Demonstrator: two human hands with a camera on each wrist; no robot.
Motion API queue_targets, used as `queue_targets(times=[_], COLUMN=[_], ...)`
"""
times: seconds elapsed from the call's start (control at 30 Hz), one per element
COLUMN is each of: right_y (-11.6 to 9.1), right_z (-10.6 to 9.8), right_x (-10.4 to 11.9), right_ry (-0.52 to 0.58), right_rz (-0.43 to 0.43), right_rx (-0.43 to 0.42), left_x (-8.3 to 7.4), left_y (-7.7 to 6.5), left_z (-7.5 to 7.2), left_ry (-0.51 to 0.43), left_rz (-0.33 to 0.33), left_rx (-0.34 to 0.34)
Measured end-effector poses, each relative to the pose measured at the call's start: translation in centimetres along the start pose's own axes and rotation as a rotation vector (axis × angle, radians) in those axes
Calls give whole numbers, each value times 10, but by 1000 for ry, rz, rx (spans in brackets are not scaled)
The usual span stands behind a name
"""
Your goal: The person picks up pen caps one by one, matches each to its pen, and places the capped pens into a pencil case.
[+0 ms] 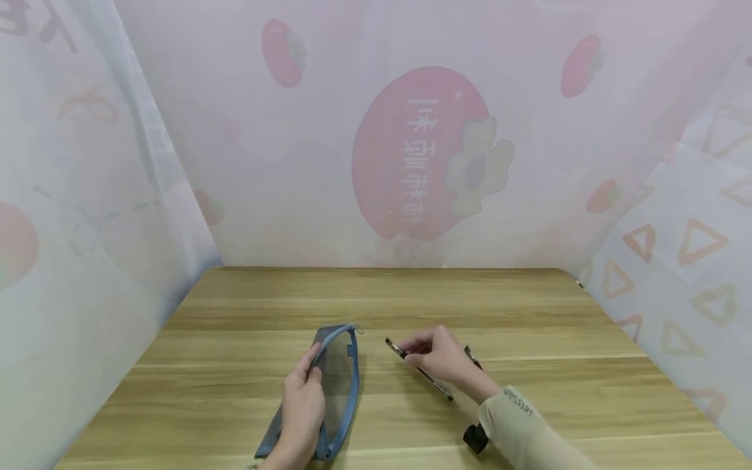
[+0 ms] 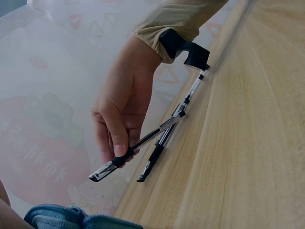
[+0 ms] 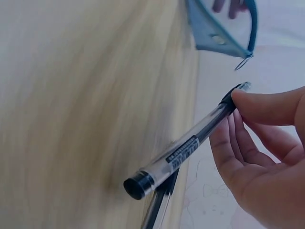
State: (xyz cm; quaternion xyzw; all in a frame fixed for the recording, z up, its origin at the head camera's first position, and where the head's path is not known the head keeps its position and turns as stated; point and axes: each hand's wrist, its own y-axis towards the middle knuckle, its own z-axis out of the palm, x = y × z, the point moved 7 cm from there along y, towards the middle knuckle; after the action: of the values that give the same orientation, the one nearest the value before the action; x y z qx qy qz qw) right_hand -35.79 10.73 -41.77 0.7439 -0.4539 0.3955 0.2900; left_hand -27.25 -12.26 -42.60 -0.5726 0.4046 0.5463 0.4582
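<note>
My left hand (image 1: 302, 405) grips the near side of a blue-grey zip pencil case (image 1: 339, 385), whose mouth gapes toward the right. A wire-like loop hangs at its far end. To the right, my right hand (image 1: 443, 356) pinches a clear-barrelled pen (image 3: 188, 140) with a black grip and black end plug, near its capped end. The pen slants just over the table, apart from the case. Beyond it in the left wrist view lies another pen (image 2: 155, 160) on the wood, apparently with one more further along; in the head view my right wrist partly hides them.
The wood-grain table (image 1: 247, 300) reaches a pale printed curtain (image 1: 317, 176) at the back, and similar cloth hangs on both sides. A black wrist device (image 1: 474, 438) sits under my right sleeve, low over the table.
</note>
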Motion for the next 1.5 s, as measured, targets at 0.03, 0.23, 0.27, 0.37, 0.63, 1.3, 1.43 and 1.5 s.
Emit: queue_targets(times=[0.03, 0.23, 0.27, 0.37, 0.63, 1.3, 1.43, 1.5], right_y=[0, -1, -2, -3, -10, -12, -11, -11], right_z=[1, 6, 7, 12, 23, 63, 69, 73], right_x=[1, 11, 13, 20, 36, 43, 45, 45], right_ry=[26, 183, 215, 320, 538, 890, 878, 871], right_rz=[8, 79, 88, 96, 123, 176, 165, 162], right_rx=[-11, -78, -88, -124, -260, -467, -477, -476], left_x=[0, 0, -1, -2, -5, -4, -2, -2], left_y=[0, 0, 0, 0, 1, 6, 6, 6], left_z=[0, -1, -1, -2, -2, 1, 2, 3], left_ry=[0, 2, 2, 3, -20, -92, -108, -116], left_rz=[-1, 4, 7, 13, 25, 39, 39, 43], left_rx=[0, 15, 19, 27, 26, -42, -54, -61])
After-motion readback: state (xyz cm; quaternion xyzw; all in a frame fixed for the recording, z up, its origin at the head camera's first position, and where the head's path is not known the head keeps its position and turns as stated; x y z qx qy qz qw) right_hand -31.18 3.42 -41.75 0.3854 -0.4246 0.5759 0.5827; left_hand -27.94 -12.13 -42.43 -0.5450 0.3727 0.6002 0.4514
